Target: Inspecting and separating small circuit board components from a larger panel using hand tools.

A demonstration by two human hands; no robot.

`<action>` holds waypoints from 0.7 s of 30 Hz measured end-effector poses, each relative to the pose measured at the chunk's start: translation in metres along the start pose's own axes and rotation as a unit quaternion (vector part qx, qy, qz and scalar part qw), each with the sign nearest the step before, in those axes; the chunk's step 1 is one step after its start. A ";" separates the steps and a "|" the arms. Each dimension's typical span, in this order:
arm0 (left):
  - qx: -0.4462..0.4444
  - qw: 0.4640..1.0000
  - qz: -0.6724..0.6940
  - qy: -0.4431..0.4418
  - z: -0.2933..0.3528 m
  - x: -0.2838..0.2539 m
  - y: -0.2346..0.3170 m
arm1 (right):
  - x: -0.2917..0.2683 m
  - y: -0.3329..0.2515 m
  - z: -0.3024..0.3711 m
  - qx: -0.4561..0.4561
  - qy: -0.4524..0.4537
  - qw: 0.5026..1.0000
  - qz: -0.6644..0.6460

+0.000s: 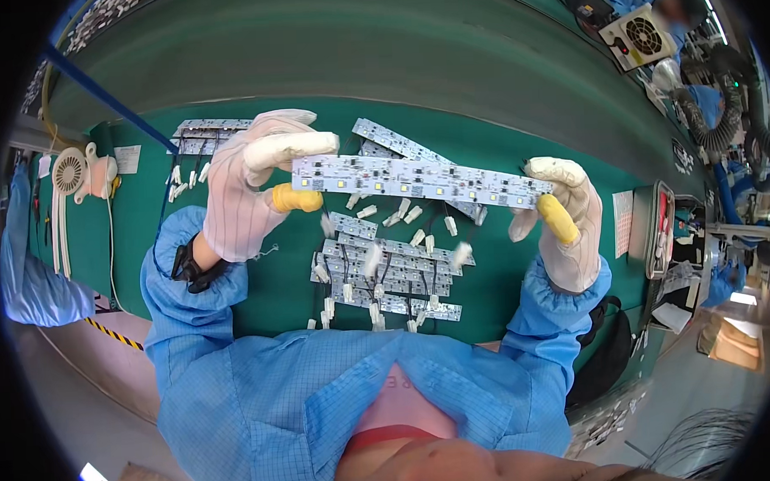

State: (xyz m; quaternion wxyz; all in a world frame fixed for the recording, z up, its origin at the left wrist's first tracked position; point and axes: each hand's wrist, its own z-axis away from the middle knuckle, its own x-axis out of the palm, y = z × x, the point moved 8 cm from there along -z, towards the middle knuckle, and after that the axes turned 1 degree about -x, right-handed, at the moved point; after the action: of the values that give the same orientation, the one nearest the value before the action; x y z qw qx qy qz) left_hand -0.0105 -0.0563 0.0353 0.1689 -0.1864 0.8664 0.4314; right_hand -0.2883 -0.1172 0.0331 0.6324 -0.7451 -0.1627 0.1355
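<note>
Between my two gloved hands I hold up a long white LED strip board (421, 180), slightly lower at its right end. My left hand (268, 172) pinches the left end, thumb in a yellow finger cot below and fingers above. At the right end my right hand (562, 205) grips in the same way, its thumb also in a yellow cot. Behind the held board lie more LED boards (394, 138), crossed over each other. Below it is a pile of LED boards (390, 270) with dark wires and white connectors. Further boards (207, 136) lie beyond my left hand.
A small white fan (70, 171) stands at the left of the green mat (268, 304). To the right are a metal-rimmed tray (659, 231) and a paper sheet (624, 224). A blue strap (100, 89) runs across the upper left. A person's blue sleeve (43, 286) shows at far left.
</note>
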 end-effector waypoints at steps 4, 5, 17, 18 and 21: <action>0.035 0.999 -0.006 0.005 -0.001 0.000 0.001 | -0.002 0.002 0.002 0.002 -0.012 1.000 0.012; 0.045 0.999 -0.013 0.003 -0.002 0.001 0.001 | -0.001 0.000 0.002 0.002 -0.004 1.000 0.016; -0.208 0.978 0.028 -0.006 0.006 0.011 -0.030 | 0.011 -0.011 0.006 -0.003 -0.120 0.987 -0.105; -0.185 0.983 -0.015 -0.014 0.006 0.010 -0.029 | 0.013 -0.011 0.006 0.010 -0.103 0.989 -0.104; -0.193 0.980 -0.036 -0.023 0.001 0.011 -0.024 | 0.012 -0.009 0.006 0.011 -0.094 0.989 -0.111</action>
State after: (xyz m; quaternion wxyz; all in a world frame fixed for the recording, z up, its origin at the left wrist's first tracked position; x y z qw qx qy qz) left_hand -0.0083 -0.0706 0.0133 0.1646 -0.2367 0.7553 0.5885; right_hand -0.2803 -0.1056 0.0411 0.6336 -0.6993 -0.3019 0.1359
